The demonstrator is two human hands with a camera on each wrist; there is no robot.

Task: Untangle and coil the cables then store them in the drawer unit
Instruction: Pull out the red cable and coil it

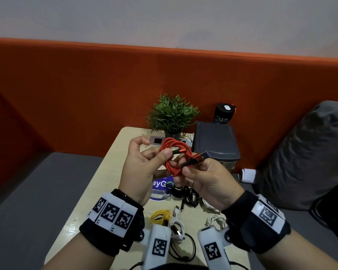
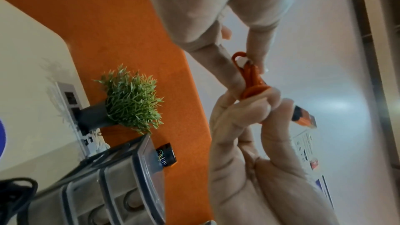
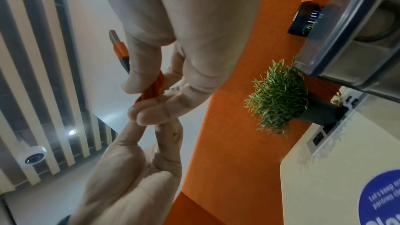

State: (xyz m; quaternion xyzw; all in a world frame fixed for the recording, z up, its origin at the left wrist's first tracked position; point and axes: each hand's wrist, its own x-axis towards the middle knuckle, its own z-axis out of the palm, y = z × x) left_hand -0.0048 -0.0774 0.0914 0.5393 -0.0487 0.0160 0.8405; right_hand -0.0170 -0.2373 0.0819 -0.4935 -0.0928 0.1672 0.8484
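nearest the body, on the near part of the small beige table (image 1: 98,184): a black cable loop (image 1: 185,248) lying flat, a white cable (image 1: 179,227) partly behind the wrist cameras, a coiled yellow cable (image 1: 160,216) to its left, another white cable bundle (image 1: 216,221) to the right. a little farther, a tangle of black cables (image 1: 189,195) beside a round blue sticker (image 1: 161,189), partly hidden under the hands.

above the table, held up between both hands: a coiled red cable (image 1: 174,158). left hand (image 1: 144,168) curled, thumb and fingers pinching the coil's left side, close by a small red-and-black plug (image 1: 177,152). right hand (image 1: 207,180) curled too, thumb and fingertips pinching the black stem just behind the usb plug (image 1: 200,156), metal tip pointing up and right, clear of the coil. fingers of both hands meeting at the coil in the wrist views; orange strands bunched between them (image 2: 251,81) (image 3: 154,90).

beyond the hands, at the table's far right corner: the grey drawer unit (image 1: 216,142), drawers shut as far as can be seen. left of it, a potted green plant (image 1: 172,114) standing by a socket strip (image 1: 157,141) set in the tabletop. behind the drawer unit, a black cylinder with coloured print (image 1: 224,114). farther back, an orange padded panel (image 1: 86,90) under a pale wall. off to the right, a grey cushion (image 1: 308,152) and a white paper roll (image 1: 248,175) beside it.
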